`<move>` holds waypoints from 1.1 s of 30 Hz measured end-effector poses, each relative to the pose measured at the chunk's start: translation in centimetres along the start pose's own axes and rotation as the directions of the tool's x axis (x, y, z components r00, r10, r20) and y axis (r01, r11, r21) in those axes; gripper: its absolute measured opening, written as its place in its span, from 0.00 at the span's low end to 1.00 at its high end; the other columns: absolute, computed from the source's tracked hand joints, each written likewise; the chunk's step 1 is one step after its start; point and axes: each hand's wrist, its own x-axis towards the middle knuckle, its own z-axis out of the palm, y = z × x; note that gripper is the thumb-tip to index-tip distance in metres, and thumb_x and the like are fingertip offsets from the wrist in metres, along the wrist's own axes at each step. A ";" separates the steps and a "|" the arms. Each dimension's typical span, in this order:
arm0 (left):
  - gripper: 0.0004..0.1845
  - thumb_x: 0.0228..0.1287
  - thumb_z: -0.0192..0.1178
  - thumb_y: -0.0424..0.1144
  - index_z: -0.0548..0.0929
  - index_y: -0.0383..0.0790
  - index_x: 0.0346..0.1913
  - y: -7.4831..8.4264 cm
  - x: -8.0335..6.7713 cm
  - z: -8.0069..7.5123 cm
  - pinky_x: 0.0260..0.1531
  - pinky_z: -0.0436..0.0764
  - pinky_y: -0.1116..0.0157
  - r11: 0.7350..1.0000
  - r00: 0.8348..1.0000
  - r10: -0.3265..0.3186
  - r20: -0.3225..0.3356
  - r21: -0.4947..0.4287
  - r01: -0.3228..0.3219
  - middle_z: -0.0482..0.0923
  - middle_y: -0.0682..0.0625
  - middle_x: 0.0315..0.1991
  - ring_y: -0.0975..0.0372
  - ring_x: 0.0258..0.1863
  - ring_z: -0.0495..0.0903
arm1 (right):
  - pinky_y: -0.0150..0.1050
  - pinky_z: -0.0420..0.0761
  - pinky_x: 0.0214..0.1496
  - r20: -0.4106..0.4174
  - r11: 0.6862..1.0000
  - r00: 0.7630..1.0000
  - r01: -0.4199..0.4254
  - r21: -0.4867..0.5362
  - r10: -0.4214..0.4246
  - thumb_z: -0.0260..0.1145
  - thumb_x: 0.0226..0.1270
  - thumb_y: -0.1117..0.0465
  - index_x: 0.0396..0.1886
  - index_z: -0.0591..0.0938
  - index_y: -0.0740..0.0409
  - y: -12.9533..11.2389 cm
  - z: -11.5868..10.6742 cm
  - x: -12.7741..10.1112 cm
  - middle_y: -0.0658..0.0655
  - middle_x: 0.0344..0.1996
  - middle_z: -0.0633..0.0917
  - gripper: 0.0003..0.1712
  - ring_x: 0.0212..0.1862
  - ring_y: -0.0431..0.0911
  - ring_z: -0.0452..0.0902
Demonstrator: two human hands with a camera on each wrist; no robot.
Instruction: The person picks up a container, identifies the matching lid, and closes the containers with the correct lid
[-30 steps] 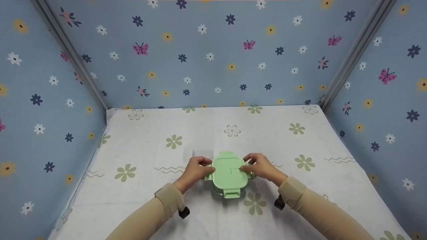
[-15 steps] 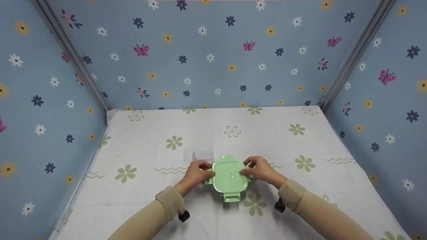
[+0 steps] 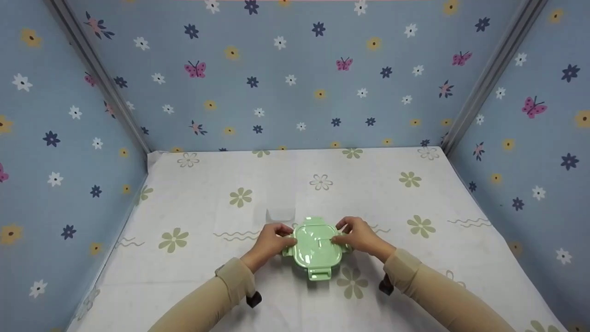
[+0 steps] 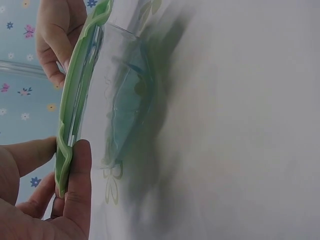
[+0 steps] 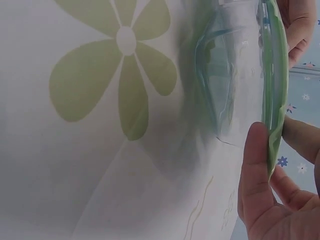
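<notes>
The lid (image 3: 316,246) sits on the container (image 4: 125,95), which rests on the tablecloth (image 3: 207,207) near my front edge. My left hand (image 3: 269,242) pinches its left side, my right hand (image 3: 359,236) its right side.

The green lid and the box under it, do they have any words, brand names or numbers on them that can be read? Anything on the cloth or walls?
No readable text in any view.
Green lid: only raised lines, no letters to make out.
Clear box: no label or number visible.
Tablecloth: printed flowers and wavy lines only.
Walls: flowers and butterflies only.
Both hands, left hand and right hand, grip the lid's side tabs and may hide small marks.
</notes>
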 end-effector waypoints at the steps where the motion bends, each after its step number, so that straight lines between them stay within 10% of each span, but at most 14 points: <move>1: 0.15 0.58 0.75 0.32 0.87 0.31 0.47 0.0 0.0 0.0 0.36 0.80 0.70 1.000 1.000 -0.004 0.001 0.001 0.004 0.85 0.45 0.42 0.60 0.41 0.80 | 0.34 0.80 0.29 0.000 1.000 1.000 0.001 -0.001 -0.001 0.83 0.61 0.60 0.47 0.86 0.62 0.0 0.0 0.0 0.57 0.34 0.84 0.19 0.33 0.45 0.78; 20: 0.27 0.62 0.78 0.44 0.83 0.30 0.58 0.1 -0.1 0.0 0.33 0.85 0.65 0.994 0.996 -0.055 0.070 0.102 0.048 0.81 0.43 0.47 0.58 0.40 0.80 | 0.37 0.77 0.31 -0.062 0.985 0.998 -0.029 -0.173 0.019 0.86 0.57 0.46 0.45 0.85 0.63 -0.2 0.0 -1.4 0.58 0.34 0.85 0.30 0.33 0.47 0.79; 33: 0.22 0.64 0.76 0.41 0.85 0.31 0.55 -0.6 0.9 0.4 0.53 0.82 0.61 0.996 0.994 -0.022 0.107 0.083 0.013 0.85 0.44 0.51 0.56 0.50 0.80 | 0.37 0.76 0.26 -0.074 0.981 0.995 -0.073 -0.182 0.061 0.86 0.56 0.43 0.42 0.82 0.61 -0.3 0.2 -1.7 0.57 0.31 0.85 0.31 0.27 0.46 0.79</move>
